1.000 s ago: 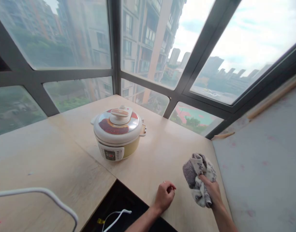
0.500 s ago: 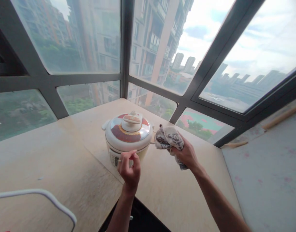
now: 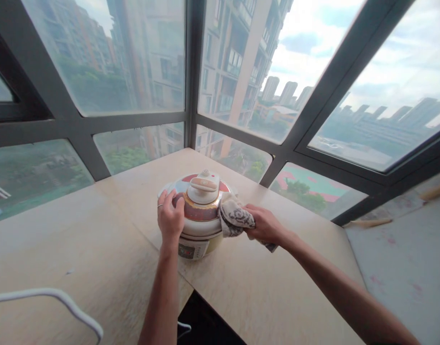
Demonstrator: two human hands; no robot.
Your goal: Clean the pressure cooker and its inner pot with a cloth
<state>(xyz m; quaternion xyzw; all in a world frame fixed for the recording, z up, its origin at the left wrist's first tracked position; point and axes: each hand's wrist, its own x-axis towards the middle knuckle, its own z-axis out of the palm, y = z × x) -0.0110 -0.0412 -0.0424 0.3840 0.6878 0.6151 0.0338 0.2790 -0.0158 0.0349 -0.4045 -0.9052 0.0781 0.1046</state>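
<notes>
Cooker: the round cream-and-yellow electric pressure cooker (image 3: 198, 225) with a red-and-silver lid is sitting upright on the pale wooden worktop (image 3: 270, 297), near its far corner, below the dark-framed windows (image 3: 191, 72).
Cooker lid: the white knob handle (image 3: 204, 184) is sitting closed on top; the lid is on, not lifted.
Left hand: the left hand (image 3: 170, 218) is resting on the left side of the lid, its fingers (image 3: 167, 199) spread and curled over the rim, pressing down on the cooker rather than gripping anything loose.
Right hand: the right hand (image 3: 265, 225) is clenching a bunched grey-and-white patterned cloth (image 3: 234, 216), pressing it against the right flank of the cooker just under the lid edge.
Progress: judging from this, wiping is only getting under way; the cloth is touching one side, while the lid top, the front control panel (image 3: 189, 250) and the left side are showing no contact with the cloth yet. Whether any part is already clean cannot be told.
Left to do: by that reading, most of the cooker's surface is remaining.
Surroundings: a white cable (image 3: 62, 302) is curving across the near left of the worktop, well apart from the cooker; a dark gap (image 3: 209, 323) is opening at the worktop's near edge.
</notes>
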